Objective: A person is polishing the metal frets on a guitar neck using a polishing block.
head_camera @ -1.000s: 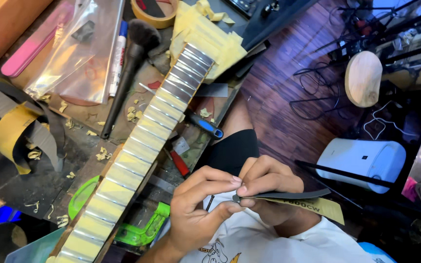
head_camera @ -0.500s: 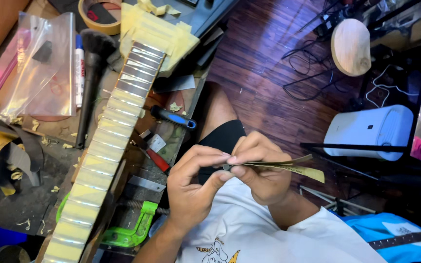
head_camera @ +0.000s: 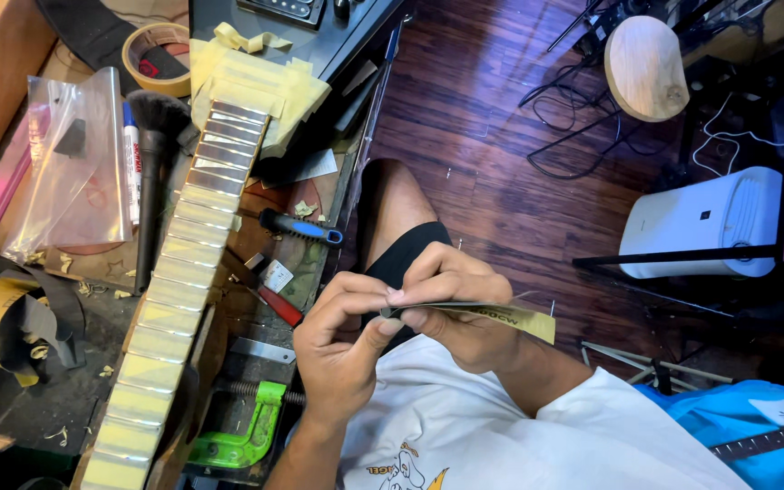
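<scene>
Both hands are pinching a folded strip of sandpaper (head_camera: 501,316) above the lap: left hand (head_camera: 342,349) and right hand (head_camera: 460,313) in closed grip, creasing it, beside the taped guitar neck (head_camera: 179,299) lying on the surface (head_camera: 38,399).

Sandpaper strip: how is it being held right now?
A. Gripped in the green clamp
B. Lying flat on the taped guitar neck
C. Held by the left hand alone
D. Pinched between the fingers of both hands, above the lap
D: the left hand and right hand both pinch the sandpaper strip over the lap, apart from the taped guitar neck and the green clamp.
</scene>
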